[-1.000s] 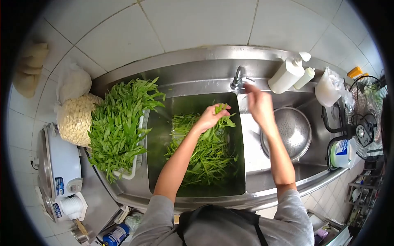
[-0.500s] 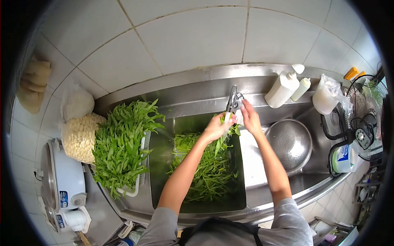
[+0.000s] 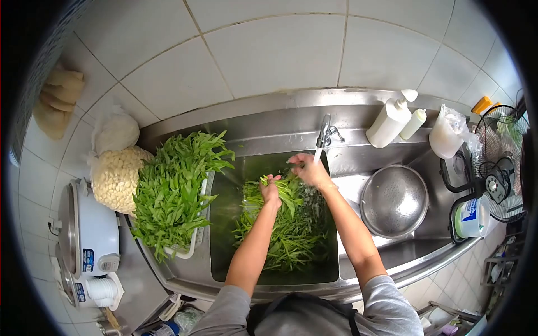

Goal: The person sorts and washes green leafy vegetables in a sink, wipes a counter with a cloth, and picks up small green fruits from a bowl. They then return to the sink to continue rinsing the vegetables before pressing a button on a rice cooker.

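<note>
My left hand [image 3: 271,191] is closed around a bunch of leafy green stems [image 3: 288,199] above the left sink basin [image 3: 227,252]. More cut greens [image 3: 288,246] float in the water below it. To its right, my right hand [image 3: 311,171] is by the running water of the tap [image 3: 325,133], fingers apart and slightly curled, with nothing visible in them. Left of the basin, a white plastic basket [image 3: 197,232] is heaped with long-leaved greens [image 3: 174,193].
An upturned metal colander [image 3: 394,200] lies in the right basin. Behind it stand a white pump bottle [image 3: 388,123], a smaller bottle [image 3: 413,124] and a plastic bag [image 3: 446,134]. A fan [image 3: 496,185] is at the right. Bagged pale beans or nuts [image 3: 115,179] and a rice cooker [image 3: 92,229] are at the left.
My left hand has moved down and left, away from the tap, with the bunch of stems. My right hand has shifted left and slightly down, in front of the tap.
</note>
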Demonstrator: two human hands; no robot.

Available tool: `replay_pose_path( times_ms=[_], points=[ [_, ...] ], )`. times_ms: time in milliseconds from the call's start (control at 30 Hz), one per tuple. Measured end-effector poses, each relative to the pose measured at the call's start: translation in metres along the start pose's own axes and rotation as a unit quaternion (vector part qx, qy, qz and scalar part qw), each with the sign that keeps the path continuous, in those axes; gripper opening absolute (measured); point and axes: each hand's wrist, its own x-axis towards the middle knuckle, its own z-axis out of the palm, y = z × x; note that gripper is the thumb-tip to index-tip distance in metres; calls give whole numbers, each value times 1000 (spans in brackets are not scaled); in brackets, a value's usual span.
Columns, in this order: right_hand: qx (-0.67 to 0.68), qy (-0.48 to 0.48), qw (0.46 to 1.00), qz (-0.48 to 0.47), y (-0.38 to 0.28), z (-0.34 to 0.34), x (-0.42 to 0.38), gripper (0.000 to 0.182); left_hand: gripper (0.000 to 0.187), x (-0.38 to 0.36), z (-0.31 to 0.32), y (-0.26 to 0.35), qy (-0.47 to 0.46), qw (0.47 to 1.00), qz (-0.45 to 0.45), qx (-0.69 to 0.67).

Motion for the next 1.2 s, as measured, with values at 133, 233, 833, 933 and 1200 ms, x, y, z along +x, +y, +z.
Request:
replay_pose_path(
  times_ms=[133,233,833,933,1200],
  points=[
    [19,114,991,71,34,22,-33,41,16,-1,13,0,-7,999,19,-44],
    [435,103,806,388,25,61,-59,69,26,16,24,-21,-2,985,-45,-167],
    [114,4,988,105,9,9,-18,20,34,-23,20,-32,-97,973,-200,-67],
    [-21,-71,994,86,16,-26,-2,19,35,-1,18,-23,-26,985,-149,86],
    [-18,-170,982,86,8,-36,0,23,37,-57,61,-1,-410,879,178,166]
  ],
)
